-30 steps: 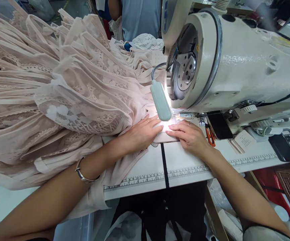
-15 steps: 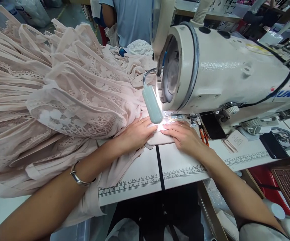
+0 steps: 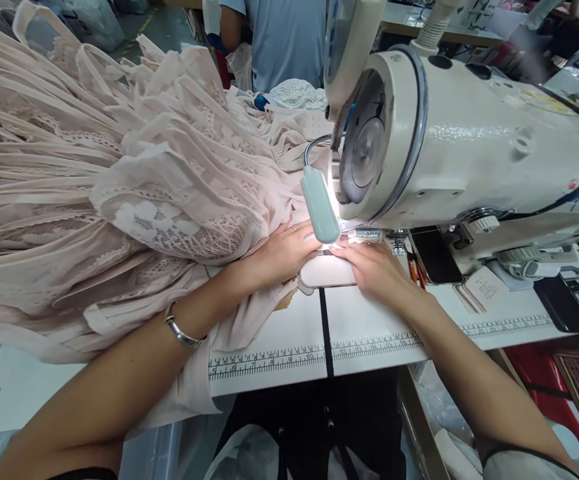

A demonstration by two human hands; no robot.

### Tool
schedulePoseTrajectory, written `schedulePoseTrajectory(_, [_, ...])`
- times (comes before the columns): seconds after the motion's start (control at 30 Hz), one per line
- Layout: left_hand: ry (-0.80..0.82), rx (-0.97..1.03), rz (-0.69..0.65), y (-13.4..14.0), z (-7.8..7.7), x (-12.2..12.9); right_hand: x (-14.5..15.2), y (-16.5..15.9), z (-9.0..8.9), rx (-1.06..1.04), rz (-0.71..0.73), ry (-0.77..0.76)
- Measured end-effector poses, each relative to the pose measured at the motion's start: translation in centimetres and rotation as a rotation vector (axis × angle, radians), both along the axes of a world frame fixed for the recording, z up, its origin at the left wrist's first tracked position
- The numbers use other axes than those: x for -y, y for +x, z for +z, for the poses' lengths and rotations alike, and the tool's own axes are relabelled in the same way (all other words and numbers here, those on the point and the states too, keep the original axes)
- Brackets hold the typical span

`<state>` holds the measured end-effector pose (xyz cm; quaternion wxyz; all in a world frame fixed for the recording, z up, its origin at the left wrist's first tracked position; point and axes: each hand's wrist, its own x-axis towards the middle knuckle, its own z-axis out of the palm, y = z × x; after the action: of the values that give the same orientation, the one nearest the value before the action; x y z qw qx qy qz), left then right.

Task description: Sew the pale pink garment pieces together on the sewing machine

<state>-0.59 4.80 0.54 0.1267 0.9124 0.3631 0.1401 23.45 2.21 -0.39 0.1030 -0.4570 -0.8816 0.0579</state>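
Both hands are at the needle end of a sewing machine [image 3: 469, 147], under the bright glow of its small green lamp [image 3: 320, 207]. My left hand [image 3: 284, 255] lies palm down, fingers stretched out over pale pink fabric beside the lamp. My right hand [image 3: 377, 268] rests opposite, its fingers flat and pointing left, the fingertips close to the left ones. Glare and the lamp hide the needle and the cloth edge. A rounded pale plate [image 3: 328, 272] shows just in front of the fingers. Against my left forearm lies a large heap of pale pink lace garments [image 3: 169, 193].
Orange-handled scissors [image 3: 413, 265], a black phone [image 3: 437, 255] and a paper tag [image 3: 487, 283] lie right of my right hand. A printed ruler [image 3: 274, 360] runs along the table's front edge. Beyond the machine stands a person in a blue shirt [image 3: 287, 43].
The view has swung left, so the machine and heap appear farther right. My fingertips have shifted slightly away from me, and more of the plate shows before them.
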Motion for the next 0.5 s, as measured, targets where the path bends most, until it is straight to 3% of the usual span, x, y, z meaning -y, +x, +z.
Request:
schedulePoseTrajectory(0.37, [-0.052,0.005,0.069,0.22,0.36,-0.36,0.52,-0.56,0.18,0.106,0.075,0.065])
schedulePoseTrajectory(0.5, [-0.003,0.013,0.123,0.38,-0.18,-0.16,0.49,-0.53,0.57,0.119,0.016,0.016])
